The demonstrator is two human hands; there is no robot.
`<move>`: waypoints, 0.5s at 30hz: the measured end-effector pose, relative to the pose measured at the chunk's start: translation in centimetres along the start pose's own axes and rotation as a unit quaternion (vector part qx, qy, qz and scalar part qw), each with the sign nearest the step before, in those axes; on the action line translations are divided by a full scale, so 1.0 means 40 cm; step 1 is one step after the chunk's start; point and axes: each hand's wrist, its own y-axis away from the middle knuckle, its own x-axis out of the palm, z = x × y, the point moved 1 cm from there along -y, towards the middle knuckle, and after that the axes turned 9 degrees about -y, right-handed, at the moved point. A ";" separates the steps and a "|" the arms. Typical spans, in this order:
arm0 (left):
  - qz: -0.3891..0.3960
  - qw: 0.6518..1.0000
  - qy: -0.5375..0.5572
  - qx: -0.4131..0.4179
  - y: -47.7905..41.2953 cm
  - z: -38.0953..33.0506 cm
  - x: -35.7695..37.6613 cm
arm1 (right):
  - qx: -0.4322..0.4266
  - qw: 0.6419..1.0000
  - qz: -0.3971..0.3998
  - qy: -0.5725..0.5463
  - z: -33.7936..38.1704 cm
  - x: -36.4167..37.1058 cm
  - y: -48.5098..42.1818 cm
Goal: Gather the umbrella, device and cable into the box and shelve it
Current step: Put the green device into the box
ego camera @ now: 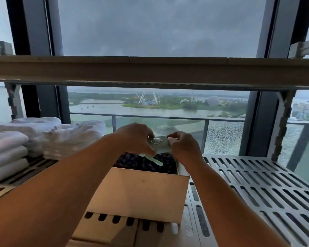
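indoors, slotted shelf point(268, 177) against rainy window point(159, 25)

Matt cardboard box point(139, 191); slotted shelf point(268, 184), probably metal.

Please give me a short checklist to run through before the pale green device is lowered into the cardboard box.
1. Device held securely: ok, left hand and right hand each have a grip on one side.
2. Device over the box opening: ok, it hangs above the open far end.
3. Umbrella already inside: cannot tell, only a dark patterned item shows there.
4. Cable packed: cannot tell, no cable is clearly visible.
5. Shelf space beside the box: ok, the slotted surface to the right is bare.
6. Folded towels clear of the box: ok, stacked to the left.
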 end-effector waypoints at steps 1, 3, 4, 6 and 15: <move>0.015 1.000 0.006 -0.001 0.002 0.010 0.007 | 0.003 1.000 0.012 0.023 0.002 0.009 0.000; 0.049 0.999 0.012 0.001 0.004 0.028 0.025 | 0.000 0.998 0.033 0.058 0.001 0.025 0.002; 0.063 0.998 0.014 0.001 0.003 0.035 0.035 | -0.002 0.997 0.036 0.068 -0.002 0.031 0.002; 0.087 0.996 0.007 0.006 -0.002 0.043 0.055 | -0.008 0.996 0.029 0.078 -0.007 0.037 0.003; 0.206 0.977 -0.024 0.053 -0.030 0.042 0.127 | -0.007 0.999 0.008 0.053 -0.026 0.024 -0.002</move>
